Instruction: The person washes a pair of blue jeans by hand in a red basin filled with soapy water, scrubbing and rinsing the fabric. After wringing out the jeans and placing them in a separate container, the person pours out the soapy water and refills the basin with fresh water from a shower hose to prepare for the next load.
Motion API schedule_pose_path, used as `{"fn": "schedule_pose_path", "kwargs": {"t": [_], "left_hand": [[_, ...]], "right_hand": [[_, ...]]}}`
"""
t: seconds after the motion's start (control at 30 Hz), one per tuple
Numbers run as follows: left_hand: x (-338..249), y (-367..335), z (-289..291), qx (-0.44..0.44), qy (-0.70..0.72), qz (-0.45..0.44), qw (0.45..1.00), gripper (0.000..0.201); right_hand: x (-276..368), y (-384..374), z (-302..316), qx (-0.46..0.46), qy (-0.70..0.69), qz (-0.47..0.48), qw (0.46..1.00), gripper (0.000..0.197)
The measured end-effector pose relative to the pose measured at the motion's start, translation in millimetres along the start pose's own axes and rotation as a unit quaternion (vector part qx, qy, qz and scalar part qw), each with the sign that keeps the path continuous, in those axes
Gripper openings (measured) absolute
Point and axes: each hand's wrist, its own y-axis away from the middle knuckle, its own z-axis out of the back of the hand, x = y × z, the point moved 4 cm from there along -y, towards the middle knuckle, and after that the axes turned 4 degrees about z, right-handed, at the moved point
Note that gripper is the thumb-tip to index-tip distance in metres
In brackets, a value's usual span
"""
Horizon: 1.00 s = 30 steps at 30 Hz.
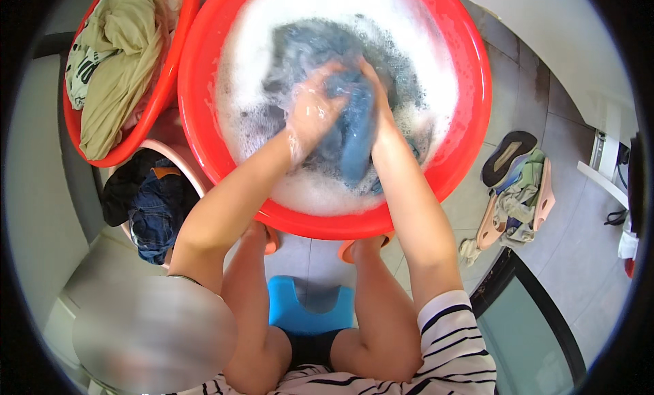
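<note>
A large red basin (475, 95) holds foamy water, white suds (422, 37) and dark, soaked cloth. Both my hands are over its middle, gripping a wet blue garment (357, 139) bunched between them. My left hand (315, 103), with suds on its wrist, is closed on the garment's left side. My right hand (377, 99) is wrapped round the right side, its fingertips partly hidden by the cloth. Part of the garment hangs down below the hands into the suds. Whether the dark cloth (310, 44) behind them is the same piece, I cannot tell.
At the far left, a red tub (170, 88) holds khaki and white clothes. Below it a pale pink basin (194, 174) holds dark clothes and jeans. Slippers (543, 204) and crumpled cloths lie on the tiles at right. A blue stool (310, 313) is between my legs.
</note>
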Motion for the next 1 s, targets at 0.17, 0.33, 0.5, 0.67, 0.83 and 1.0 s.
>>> {"fn": "schedule_pose_path", "kwargs": {"t": [0.17, 0.33, 0.5, 0.67, 0.83, 1.0], "left_hand": [[-30.0, 5.1, 3.6, 0.003, -0.104, 0.004, 0.995, 0.024], [-10.1, -26.8, 25.5, 0.059, -0.293, -0.011, 0.954, 0.04], [-0.3, -14.3, 53.1, 0.005, -0.388, -0.056, 0.92, 0.03], [38.8, 5.0, 27.1, 0.156, -0.405, -0.008, 0.901, 0.06], [104.2, -34.9, 16.4, 0.168, -0.45, 0.157, 0.863, 0.061], [124.0, -31.1, 13.6, 0.158, -0.413, 0.155, 0.883, 0.062]], "right_hand": [[-7.2, 22.9, -6.6, 0.021, -0.123, 0.099, 0.987, 0.028], [14.5, 76.4, -16.3, 0.0, 0.139, 0.145, 0.98, 0.031], [34.7, 103.9, 6.2, -0.04, 0.601, 0.365, 0.709, 0.039], [-4.1, 74.9, 7.7, -0.068, 0.744, 0.386, 0.541, 0.075], [-21.1, 16.2, 11.3, -0.042, 0.666, 0.145, 0.73, 0.074], [-28.1, -11.9, 13.7, -0.07, 0.715, 0.162, 0.676, 0.063]]}}
